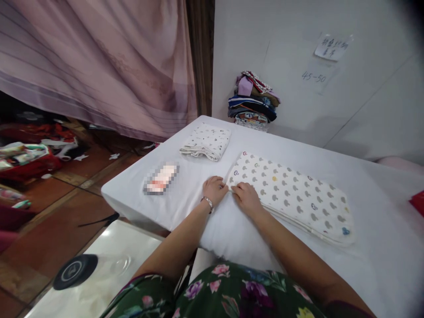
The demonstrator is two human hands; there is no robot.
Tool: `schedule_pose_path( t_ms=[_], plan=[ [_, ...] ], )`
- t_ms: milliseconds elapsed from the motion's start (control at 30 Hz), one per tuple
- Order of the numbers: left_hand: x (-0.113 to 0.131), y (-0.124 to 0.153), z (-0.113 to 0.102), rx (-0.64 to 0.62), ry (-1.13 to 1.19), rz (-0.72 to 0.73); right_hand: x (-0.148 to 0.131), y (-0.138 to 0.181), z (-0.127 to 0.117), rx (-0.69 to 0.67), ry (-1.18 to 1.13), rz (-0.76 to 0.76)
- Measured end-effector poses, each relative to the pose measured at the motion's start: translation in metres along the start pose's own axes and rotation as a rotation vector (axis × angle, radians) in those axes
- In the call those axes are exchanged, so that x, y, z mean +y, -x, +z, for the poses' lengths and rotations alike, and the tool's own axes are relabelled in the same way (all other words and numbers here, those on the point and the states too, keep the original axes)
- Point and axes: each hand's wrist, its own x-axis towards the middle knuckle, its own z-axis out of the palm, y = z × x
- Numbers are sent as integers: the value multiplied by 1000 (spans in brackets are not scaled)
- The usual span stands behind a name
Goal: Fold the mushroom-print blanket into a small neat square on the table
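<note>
A folded white cloth (291, 194) with grey mushroom-like prints and a few coloured ones lies flat on the white-covered table (380, 212). My right hand (247, 198) is closed on its near left corner, thumb and fingers pinching the edge. Just beside it, my left hand (215, 191), with a bracelet at the wrist, has its fingers curled and its thumb and fingertips at the cloth's left edge. Farther back lies a second folded white cloth (207, 140) with small prints, apart from both hands.
A blurred-out flat object (161, 178) lies left on the table. Folded clothes (253, 101) are stacked by the wall behind. A white surface with a black round object (75, 271) stands at lower left. A pink curtain (132, 57) hangs at the back left, above red containers (29, 163).
</note>
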Motion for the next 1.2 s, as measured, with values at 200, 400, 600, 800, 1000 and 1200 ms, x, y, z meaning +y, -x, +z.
schedule_pose_path(
  t_ms=[200, 400, 600, 800, 1000, 1200],
  plan=[
    [-1, -1, 1, 3, 21, -15, 23, 46, -22, 54, 8, 69],
    [-3, -3, 4, 23, 21, -7, 59, 112, -44, 81, 87, 183],
    [-4, -3, 5, 39, 21, -13, 67, 126, -47, 111, 82, 191],
    [-3, -5, 7, 63, -4, -17, 71, 124, -42, 141, 17, 160],
    [-4, -2, 6, 131, -43, 53, 70, 125, -39, 189, 3, 143],
    [15, 11, 8, 49, -180, 564, 74, 126, -34, 227, -14, 141]
  ],
)
